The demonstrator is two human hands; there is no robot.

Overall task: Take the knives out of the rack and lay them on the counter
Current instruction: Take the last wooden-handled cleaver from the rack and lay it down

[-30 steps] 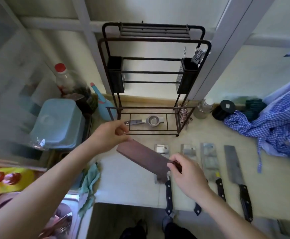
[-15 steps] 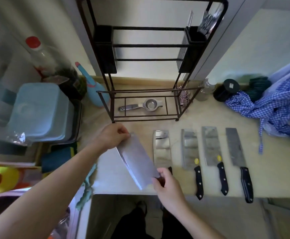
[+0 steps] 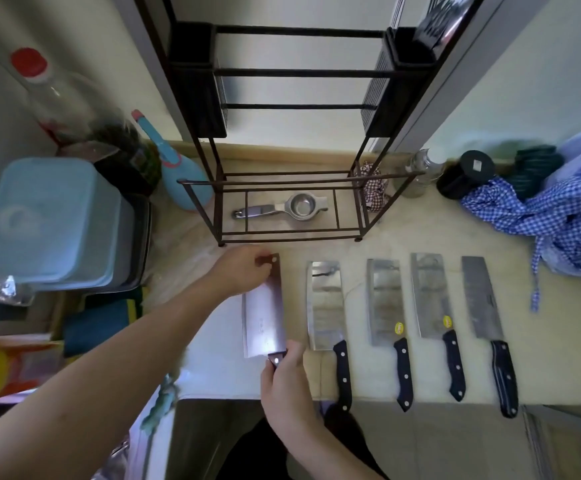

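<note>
Rack top cut off by upper edge; cleaver handle hidden inside right hand.

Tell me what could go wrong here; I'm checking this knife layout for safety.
The left hand pinches the far end of the cleaver blade, so a slip could cut fingers. The four knives already laid down have handles overhanging the counter edge, where a bump from the right hand could knock one off.

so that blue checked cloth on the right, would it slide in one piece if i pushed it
Probably not. The blue checked cloth lies crumpled in soft folds, so it would likely bunch up. Its thin tie trails loose on the counter and would probably drag behind.
</note>
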